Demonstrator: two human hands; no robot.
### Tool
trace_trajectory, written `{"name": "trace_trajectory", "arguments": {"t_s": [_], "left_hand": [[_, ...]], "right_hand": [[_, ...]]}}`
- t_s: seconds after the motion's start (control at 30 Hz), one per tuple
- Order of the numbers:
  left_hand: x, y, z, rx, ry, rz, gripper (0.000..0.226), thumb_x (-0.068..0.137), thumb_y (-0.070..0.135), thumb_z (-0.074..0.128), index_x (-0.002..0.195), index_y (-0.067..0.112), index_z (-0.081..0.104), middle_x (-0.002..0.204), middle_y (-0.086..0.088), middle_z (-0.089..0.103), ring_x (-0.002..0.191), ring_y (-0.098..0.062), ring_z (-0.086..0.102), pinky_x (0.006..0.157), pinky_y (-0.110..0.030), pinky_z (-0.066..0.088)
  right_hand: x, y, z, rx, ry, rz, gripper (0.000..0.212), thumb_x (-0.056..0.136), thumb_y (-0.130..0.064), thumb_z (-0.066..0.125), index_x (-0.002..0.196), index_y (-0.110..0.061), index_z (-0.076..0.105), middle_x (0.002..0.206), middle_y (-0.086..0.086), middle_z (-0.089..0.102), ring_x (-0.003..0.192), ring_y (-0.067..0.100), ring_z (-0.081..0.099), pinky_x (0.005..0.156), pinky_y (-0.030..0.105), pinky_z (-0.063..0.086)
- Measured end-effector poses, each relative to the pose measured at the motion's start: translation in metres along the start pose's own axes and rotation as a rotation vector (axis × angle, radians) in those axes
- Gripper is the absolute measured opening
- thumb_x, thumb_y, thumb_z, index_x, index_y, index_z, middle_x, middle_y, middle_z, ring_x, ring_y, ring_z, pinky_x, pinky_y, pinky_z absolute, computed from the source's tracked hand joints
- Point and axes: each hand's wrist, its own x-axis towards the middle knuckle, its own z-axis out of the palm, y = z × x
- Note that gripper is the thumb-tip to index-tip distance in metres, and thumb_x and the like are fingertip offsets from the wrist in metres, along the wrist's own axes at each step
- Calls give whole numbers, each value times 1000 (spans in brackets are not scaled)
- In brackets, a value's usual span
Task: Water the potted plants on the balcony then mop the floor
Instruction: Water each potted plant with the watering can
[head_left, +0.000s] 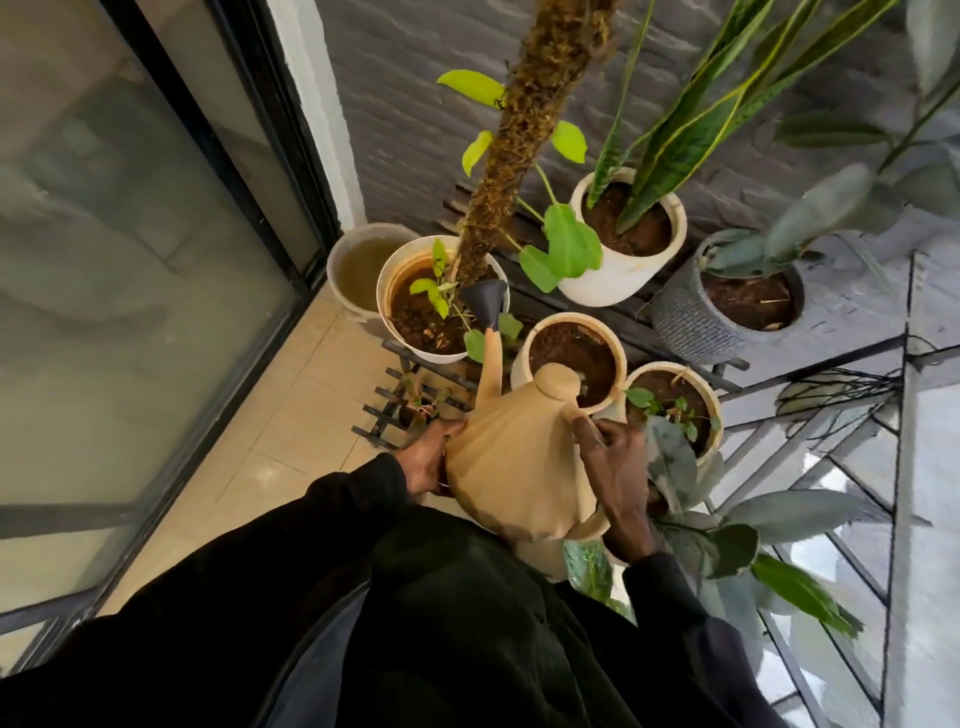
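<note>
watering can (514, 467) sits centre-low in frame, tilted up-frame, its dark rose (485, 301) over the white pot (383, 296) with the moss pole (524, 130). right hand (618, 467) wrapped round the handle; left hand (426, 460) cups the can's left side, fingers curled on it.

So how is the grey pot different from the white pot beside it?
The grey pot looks rough and dark; the white pot is smooth and pale. The white pot holds tall yellow-edged leaves; the grey pot holds dull grey-green ones. Both are round and hold brown soil.
</note>
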Motion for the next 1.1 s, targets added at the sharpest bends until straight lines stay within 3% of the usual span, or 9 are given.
{"name": "trace_trajectory", "arguments": {"t_s": [0.07, 0.2, 0.33, 0.4, 0.53, 0.67, 0.87, 0.97, 1.1], "left_hand": [[1, 3, -19, -14, -2, -24, 67, 93, 67, 55, 146, 27, 44, 141, -13, 52, 128, -40, 48, 101, -60, 46], [-1, 11, -47, -83, 5, -46, 70, 89, 69, 61, 144, 29, 44, 135, -15, 53, 119, -40, 52, 75, -53, 52], [0, 20, -68, -111, -5, -104, 82, 80, 77, 64, 143, 28, 45, 136, -18, 53, 119, -41, 51, 80, -53, 52], [-1, 26, -76, -135, -12, -104, 76, 84, 74, 61, 141, 27, 45, 136, -18, 52, 118, -41, 51, 77, -53, 51], [3, 35, -89, -152, -23, -117, 79, 80, 74, 65, 143, 28, 47, 138, -18, 54, 123, -43, 53, 90, -57, 54], [-4, 43, -92, -147, -58, -123, 72, 84, 73, 60, 137, 24, 51, 136, -20, 56, 122, -42, 53, 97, -57, 52], [-5, 51, -96, -129, -87, -127, 73, 84, 74, 59, 136, 24, 53, 139, -20, 56, 126, -43, 53, 104, -60, 48], [-11, 53, -93, -141, -99, -134, 67, 89, 72, 54, 133, 22, 55, 136, -21, 57, 123, -43, 54, 102, -58, 50], [-19, 54, -88, -148, -119, -122, 56, 95, 68, 48, 125, 21, 54, 126, -21, 57, 113, -41, 55, 88, -55, 52]], "right_hand": [[5, -17, 16, -30, -19, -1, 56, 98, -34, 69, 53, -21, 38, 52, -5, 34, 52, 11, 26, 51, 32, 24], [18, -45, 44, -47, -55, 14, 52, 99, -30, 70, 55, -17, 44, 53, -4, 36, 45, 8, 27, 46, 21, 23], [30, -74, 69, -132, -92, 72, 54, 99, -28, 68, 53, -17, 42, 52, -4, 37, 43, 7, 27, 41, 20, 24], [37, -87, 79, -157, -122, 109, 48, 100, -28, 67, 57, -16, 49, 54, -3, 44, 46, 11, 33, 43, 18, 26], [48, -102, 92, -181, -159, 122, 41, 100, -29, 67, 71, 0, 63, 59, 3, 54, 47, 14, 43, 47, 30, 36], [55, -119, 97, -237, -158, 116, 36, 100, -28, 67, 74, -4, 62, 65, 5, 60, 50, 16, 51, 47, 33, 43], [66, -137, 101, -309, -166, 108, 35, 101, -29, 64, 82, 1, 67, 79, 14, 68, 64, 26, 65, 64, 46, 59], [72, -143, 102, -346, -178, 127, 34, 102, -30, 63, 91, 2, 68, 84, 14, 69, 71, 27, 67, 70, 44, 61], [76, -146, 102, -387, -206, 135, 33, 103, -30, 62, 101, 2, 68, 89, 13, 69, 69, 24, 65, 62, 35, 56]]}}
